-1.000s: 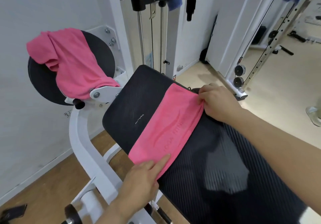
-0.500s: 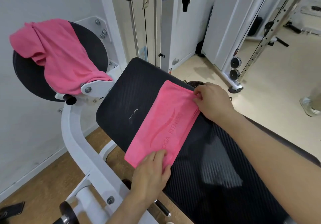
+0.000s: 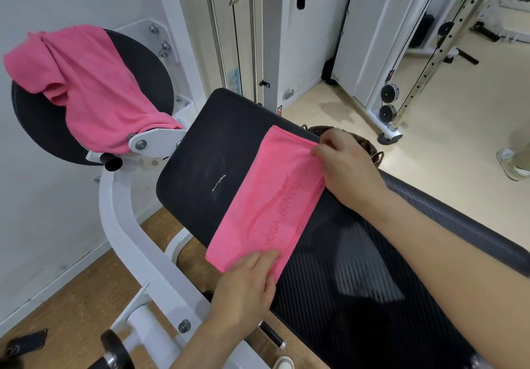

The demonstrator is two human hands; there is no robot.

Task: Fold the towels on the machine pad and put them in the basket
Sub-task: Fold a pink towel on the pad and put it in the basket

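1. We're looking down on the black ribbed machine pad (image 3: pixel 200 151). It is a rounded rectangle with fine parallel grooves and a small pale logo near its middle.
2. Across it lies the folded pink microfibre towel (image 3: pixel 266 205), a long narrow band running from seven o'clock to one o'clock. The cloth is soft and matte, and "YOGA FITNESS" is embossed along its length beside a sweeping curved line.
3. Its long edge on the four o'clock side shows several stacked layers. The ten o'clock edge is one smooth fold.
4. The left hand (image 3: pixel 243 288) is at the towel's seven o'clock end. Its fingers lie flat and fairly straight on top, pressing the cloth to the pad; we see nothing gripped.
5. The right hand (image 3: pixel 347 171) is at the one o'clock end. Its curled fingers and thumb pinch the towel's corner, and the fabric bunches into small pleats there.
6. Just beyond the right hand, at one o'clock, a dark woven basket (image 3: pixel 368 147) peeks out. It is mostly hidden behind the knuckles and the pad's edge.
7. Over at ten o'clock, a second pink towel (image 3: pixel 86 87) hangs unfolded and rumpled over a round black pad (image 3: pixel 149 76), and deep creases run down it.
8. A white tubular steel frame (image 3: pixel 123 225) curves below that disc, bolted with silver fasteners.
9. At twelve o'clock, polished chrome guide rods (image 3: pixel 216 39) rise upright.
10. Warm wooden floor (image 3: pixel 71 297) shows at seven o'clock.
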